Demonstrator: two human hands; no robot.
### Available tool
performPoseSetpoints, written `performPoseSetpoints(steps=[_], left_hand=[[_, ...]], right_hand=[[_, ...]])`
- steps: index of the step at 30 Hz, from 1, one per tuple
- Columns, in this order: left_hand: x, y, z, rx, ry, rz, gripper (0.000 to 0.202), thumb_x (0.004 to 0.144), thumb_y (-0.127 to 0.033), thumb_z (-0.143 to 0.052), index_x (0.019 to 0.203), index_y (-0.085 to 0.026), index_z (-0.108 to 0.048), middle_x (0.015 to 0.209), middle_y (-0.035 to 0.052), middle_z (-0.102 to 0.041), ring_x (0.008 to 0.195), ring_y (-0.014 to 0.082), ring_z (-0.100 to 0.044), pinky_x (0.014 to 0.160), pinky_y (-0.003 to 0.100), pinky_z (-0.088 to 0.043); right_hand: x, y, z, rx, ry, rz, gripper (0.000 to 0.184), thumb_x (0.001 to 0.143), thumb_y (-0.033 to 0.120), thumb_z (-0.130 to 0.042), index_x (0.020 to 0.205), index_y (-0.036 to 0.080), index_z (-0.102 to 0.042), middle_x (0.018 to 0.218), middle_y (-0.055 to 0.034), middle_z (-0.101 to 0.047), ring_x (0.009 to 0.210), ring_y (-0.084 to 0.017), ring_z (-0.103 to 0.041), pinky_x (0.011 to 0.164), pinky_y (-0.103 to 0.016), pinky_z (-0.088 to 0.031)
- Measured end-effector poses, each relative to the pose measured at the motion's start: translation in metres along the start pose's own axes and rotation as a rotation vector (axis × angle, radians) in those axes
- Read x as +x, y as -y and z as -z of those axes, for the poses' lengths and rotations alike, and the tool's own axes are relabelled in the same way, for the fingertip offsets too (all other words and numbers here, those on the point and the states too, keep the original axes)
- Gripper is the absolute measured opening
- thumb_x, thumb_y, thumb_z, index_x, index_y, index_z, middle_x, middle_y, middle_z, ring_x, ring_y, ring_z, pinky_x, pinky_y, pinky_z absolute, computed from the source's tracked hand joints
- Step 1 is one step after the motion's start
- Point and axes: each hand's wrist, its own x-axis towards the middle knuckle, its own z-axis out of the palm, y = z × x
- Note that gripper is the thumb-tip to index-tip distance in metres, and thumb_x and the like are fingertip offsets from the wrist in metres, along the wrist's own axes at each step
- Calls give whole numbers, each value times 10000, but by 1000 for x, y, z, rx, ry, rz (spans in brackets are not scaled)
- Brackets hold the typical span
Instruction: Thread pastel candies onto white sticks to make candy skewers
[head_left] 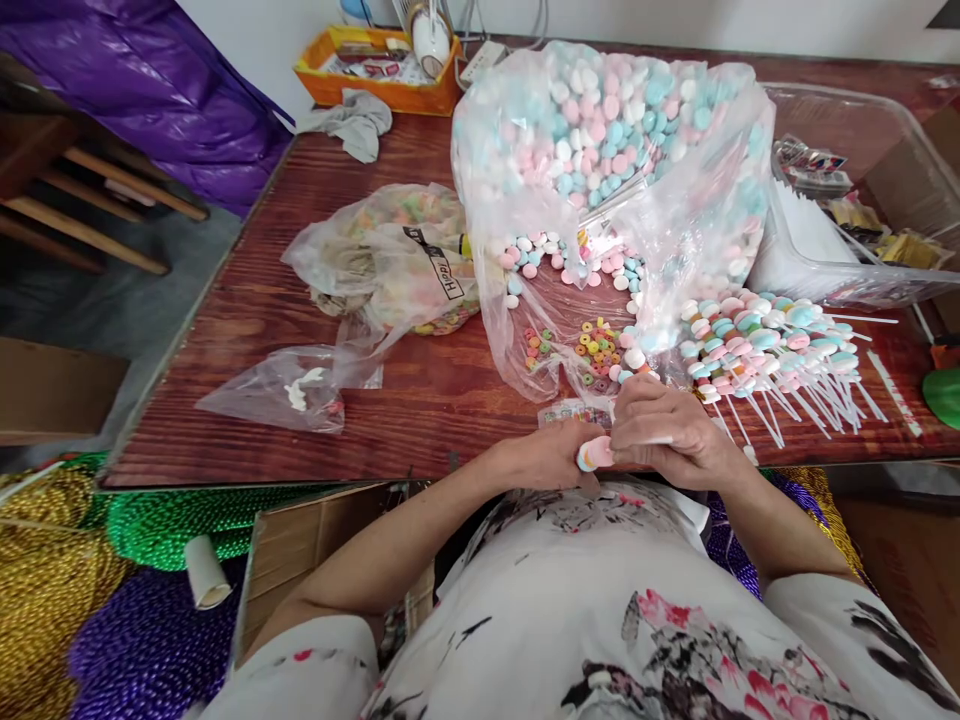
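Note:
My left hand point(551, 458) and my right hand point(667, 430) meet at the near edge of the wooden table point(300, 300). Both are closed around a short stack of pink and white candy discs point(595, 454) on a thin white stick. Just beyond my hands lies an open clear plastic sheet with loose colourful ring candies point(596, 350). A big clear bag point(600, 130) full of pink, blue and white candy discs stands behind it. To the right lies a pile of finished candy sticks point(765, 345).
A crumpled bag of colourful candy point(397, 260) and a small flat bag point(300, 390) lie at the left. A clear plastic tub point(847, 200) stands at the right, an orange tray point(375, 70) at the back. Green, gold and purple bead strings point(90, 560) lie below the table.

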Motion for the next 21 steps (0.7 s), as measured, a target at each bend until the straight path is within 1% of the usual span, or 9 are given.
performPoseSetpoints(steps=[2, 5, 7, 10, 13, 15, 17, 19, 21], left_hand=[[2, -1, 0, 60, -103, -73, 385, 611, -257, -828, 940, -157, -654, 824, -9, -650, 770, 181, -590, 677, 263, -477], [1, -3, 4, 49, -282, -133, 489, 700, -296, -787, 1132, -164, -600, 956, 12, -673, 849, 191, -617, 772, 288, -496], [-1, -4, 5, 121, -379, -141, 555, 748, -297, -751, 1247, -175, -540, 1020, 40, -681, 895, 211, -638, 821, 317, -503], [-2, -4, 5, 279, -396, -150, 715, 776, -267, -714, 1417, -200, -405, 1097, 83, -687, 1037, 266, -644, 930, 384, -486], [1, -4, 1, 289, -331, -116, 865, 762, -260, -720, 1502, -198, -278, 1103, 88, -697, 1082, 282, -643, 984, 423, -468], [5, -5, -1, 220, -303, -85, 946, 724, -256, -754, 1519, -200, -245, 1118, 82, -696, 1087, 277, -643, 995, 422, -465], [8, -5, -3, 136, -292, -81, 1013, 668, -250, -802, 1519, -213, -255, 1202, 90, -667, 1140, 280, -618, 1023, 421, -448], [8, -7, -2, 46, -295, -98, 1071, 603, -257, -854, 1510, -222, -285, 1311, 110, -605, 1213, 292, -572, 1058, 420, -419], [2, -8, 3, -66, -275, -97, 1156, 566, -285, -886, 1527, -223, -245, 1324, 122, -586, 1204, 287, -571, 1046, 409, -424]], right_hand=[[-1, -7, -3, -7, -164, -74, 118, 896, 178, -631, 806, 231, -687, 703, -4, -683, 677, -149, -590, 728, -344, -474], [-7, -21, -13, 40, -497, -229, 116, 855, 205, -685, 743, 231, -665, 682, 17, -663, 628, -135, -577, 656, -306, -466], [-11, -29, -23, 106, -661, -353, 153, 836, 245, -707, 695, 227, -649, 638, 27, -628, 597, -130, -554, 618, -295, -451], [-13, -34, -40, 204, -823, -467, 251, 813, 301, -726, 611, 221, -600, 562, 37, -556, 548, -121, -494, 575, -289, -420], [-10, -35, -55, 218, -837, -464, 296, 794, 322, -730, 579, 212, -560, 535, 43, -518, 525, -110, -449, 552, -283, -386], [-9, -35, -61, 199, -780, -476, 304, 790, 320, -721, 570, 204, -547, 524, 50, -500, 508, -97, -421, 534, -272, -355], [-10, -37, -63, 214, -705, -518, 317, 778, 323, -722, 555, 196, -535, 517, 56, -489, 495, -86, -402, 517, -261, -334], [-12, -41, -62, 301, -613, -561, 303, 772, 335, -724, 567, 191, -555, 533, 53, -510, 499, -85, -420, 514, -252, -345], [-15, -46, -58, 425, -558, -576, 275, 784, 357, -720, 606, 189, -593, 555, 45, -540, 513, -92, -452, 524, -250, -376]])
